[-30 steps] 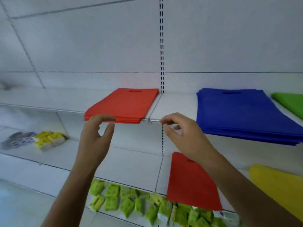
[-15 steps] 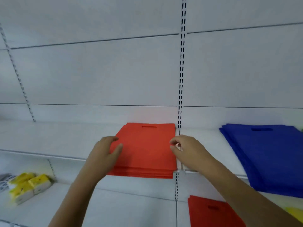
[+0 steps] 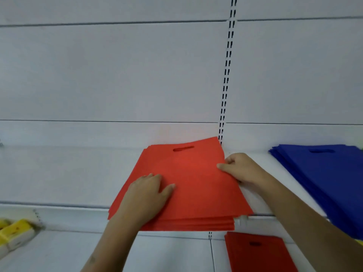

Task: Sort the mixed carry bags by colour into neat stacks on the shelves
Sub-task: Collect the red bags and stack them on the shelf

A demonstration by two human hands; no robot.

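Red bag stack (image 3: pixel 188 185) under both hands

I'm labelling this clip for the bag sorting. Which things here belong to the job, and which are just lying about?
Job:
red bag stack
left hand, flat on it
right hand, pinching its right edge
blue bag stack
loose red bag, lower shelf

Lying about:
yellow packets

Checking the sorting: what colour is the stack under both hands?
Red, seen clearly in the head view.
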